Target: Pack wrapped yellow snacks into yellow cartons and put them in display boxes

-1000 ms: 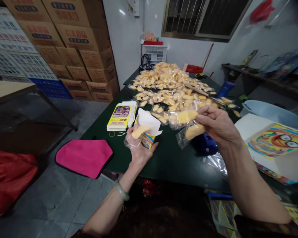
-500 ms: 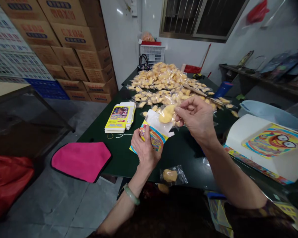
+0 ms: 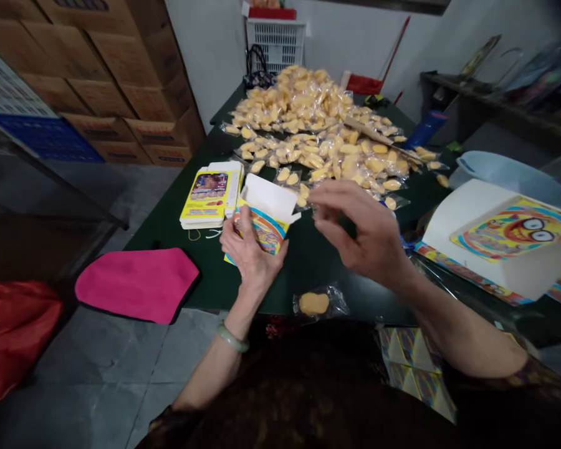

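My left hand (image 3: 252, 249) is closed around a small yellow-and-blue printed carton (image 3: 268, 227), its white top flap raised. Right of the carton's mouth hovers my right hand (image 3: 367, 234), slightly blurred, thumb and fingers apart with nothing visible in them. Whatever lies inside the carton is hidden. One yellow piece in a clear packet (image 3: 314, 304) rests by the table's near edge. Beyond both hands spreads a big heap of clear-wrapped yellow pieces (image 3: 303, 103). Flat yellow cartons (image 3: 208, 196) are stacked just left of my left hand.
A white display box (image 3: 472, 206) with a cartoon face stands at the right, before a pale blue basin (image 3: 518, 178). A pink cloth-like piece (image 3: 138, 284) juts past the table's left edge. Brown cardboard boxes (image 3: 154, 81) are stacked on the floor at the left.
The yellow piece that was pinched in my right hand over the carton is out of sight. My right hand's fingers have parted. The view has tilted downward.
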Tool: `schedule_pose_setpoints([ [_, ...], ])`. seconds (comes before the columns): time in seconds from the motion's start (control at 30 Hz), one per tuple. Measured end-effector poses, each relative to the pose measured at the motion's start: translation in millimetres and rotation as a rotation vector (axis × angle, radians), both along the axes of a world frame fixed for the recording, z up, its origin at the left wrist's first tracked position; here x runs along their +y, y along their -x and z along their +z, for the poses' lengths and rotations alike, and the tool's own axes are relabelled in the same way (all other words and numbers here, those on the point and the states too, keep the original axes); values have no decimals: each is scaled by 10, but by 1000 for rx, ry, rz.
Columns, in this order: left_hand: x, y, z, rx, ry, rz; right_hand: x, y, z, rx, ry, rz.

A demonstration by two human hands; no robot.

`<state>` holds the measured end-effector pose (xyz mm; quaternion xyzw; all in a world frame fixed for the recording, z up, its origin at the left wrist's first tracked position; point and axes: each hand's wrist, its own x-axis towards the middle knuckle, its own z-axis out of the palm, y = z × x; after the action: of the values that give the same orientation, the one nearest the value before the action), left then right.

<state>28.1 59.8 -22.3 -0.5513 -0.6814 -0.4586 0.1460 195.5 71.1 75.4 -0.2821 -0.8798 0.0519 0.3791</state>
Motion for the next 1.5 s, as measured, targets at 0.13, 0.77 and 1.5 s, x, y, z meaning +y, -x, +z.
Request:
schedule_pose_setpoints([
  [0.13, -25, 72, -2, -7, 1, 5, -368, -253, -640, -370, 3, -165],
  [0.77, -216, -249, 58, 257, -106, -214, 90, -56, 470, -468, -50, -303],
  [1.5, -314, 408, -3, 60, -132, 63, 1692, 962, -438, -284, 370, -304],
])
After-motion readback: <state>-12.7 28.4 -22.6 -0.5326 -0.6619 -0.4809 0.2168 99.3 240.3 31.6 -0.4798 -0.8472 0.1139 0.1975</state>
